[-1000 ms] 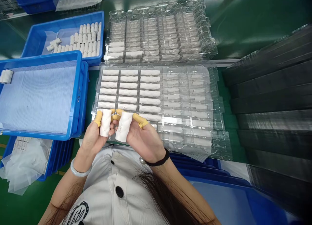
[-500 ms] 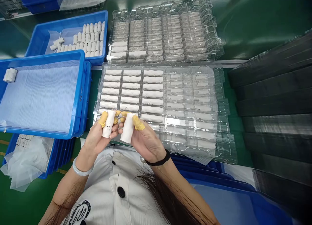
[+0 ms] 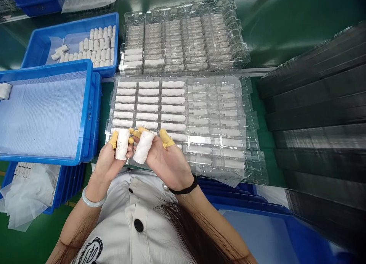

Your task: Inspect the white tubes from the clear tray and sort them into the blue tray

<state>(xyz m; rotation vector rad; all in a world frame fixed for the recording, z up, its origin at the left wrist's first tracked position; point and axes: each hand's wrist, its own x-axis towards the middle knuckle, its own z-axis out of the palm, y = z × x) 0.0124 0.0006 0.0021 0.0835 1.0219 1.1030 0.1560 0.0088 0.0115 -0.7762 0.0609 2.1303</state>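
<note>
Looking across the green workbench (image 3: 286,31), what takes up the most room?

A dark stack of plastic trays (image 3: 311,103) on the right, then a far clear tray (image 3: 183,7) and a near clear tray (image 3: 183,75) in the middle, with a blue crate (image 3: 68,27) and a blue tray (image 3: 89,115) on the left.

How much of the near clear tray is filled?

Its three left-hand columns hold white rolls (image 3: 148,100) in neat rows, though the hands hide part of the lowest row. The columns to the right look unfilled, but pale shapes show through the plastic, and I can't tell whether they lie in this tray or in one beneath it.

And what remains outside the trays?

The blue crate holds a sizeable batch of loose rolls (image 3: 97,44), and a lone roll (image 3: 5,90) lies at the edge of the blue-lined sheet (image 3: 42,115) in the blue tray.

What about the hands?

Over the near edge of that tray, the left hand (image 3: 107,161) closes its fingers around an upright roll (image 3: 122,144), while the right hand (image 3: 168,161) firmly holds a tilted roll (image 3: 143,146) just beside it, and yellow finger cots (image 3: 113,139) cover some fingertips
</note>
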